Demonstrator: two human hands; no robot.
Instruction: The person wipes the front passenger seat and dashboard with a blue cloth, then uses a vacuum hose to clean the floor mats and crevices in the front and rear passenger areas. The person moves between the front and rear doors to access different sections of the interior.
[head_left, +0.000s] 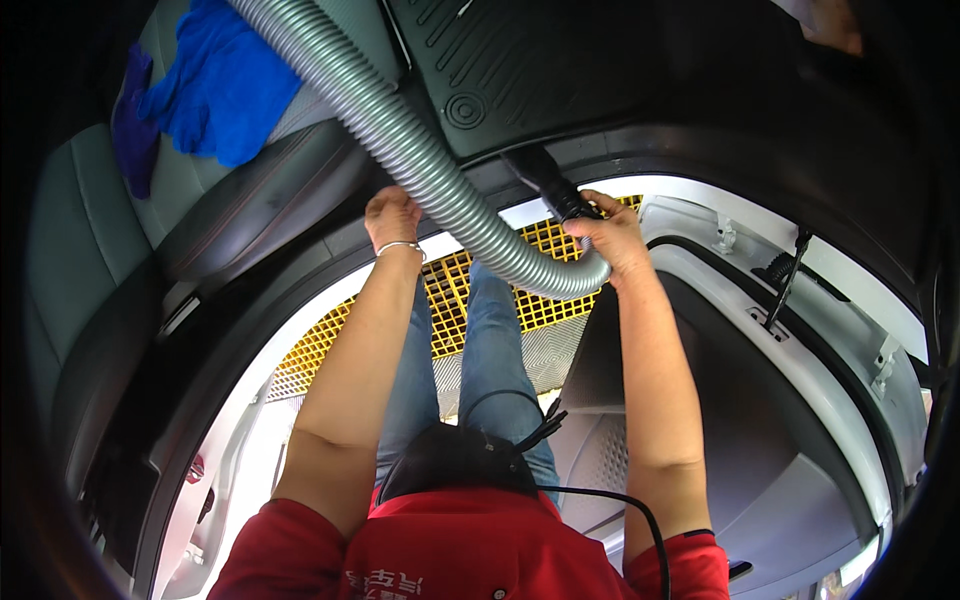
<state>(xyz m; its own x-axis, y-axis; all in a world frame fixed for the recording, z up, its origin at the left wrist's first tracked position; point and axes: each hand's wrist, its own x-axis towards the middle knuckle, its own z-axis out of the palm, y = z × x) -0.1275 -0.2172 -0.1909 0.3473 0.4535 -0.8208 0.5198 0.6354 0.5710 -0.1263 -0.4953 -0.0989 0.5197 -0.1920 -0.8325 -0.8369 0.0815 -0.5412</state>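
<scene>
My right hand (612,238) is wrapped round the black vacuum nozzle (545,182), whose tip points at the car's door sill below the floor mat. From the nozzle's rear end the grey ribbed vacuum hose (440,185) bends back and runs up to the upper left, across the sill and the seat's edge. My left hand (392,218), a bangle at its wrist, is closed with curled fingers at the sill (345,243), just left of the hose. What those fingers hold, if anything, is hidden.
A blue cloth (225,85) and a purple cloth (134,125) lie on the grey car seat (95,215) at the left. Beyond the sill is a black floor mat (560,70). The open car door (740,400) stands on my right. Yellow floor grating (450,300) shows under me.
</scene>
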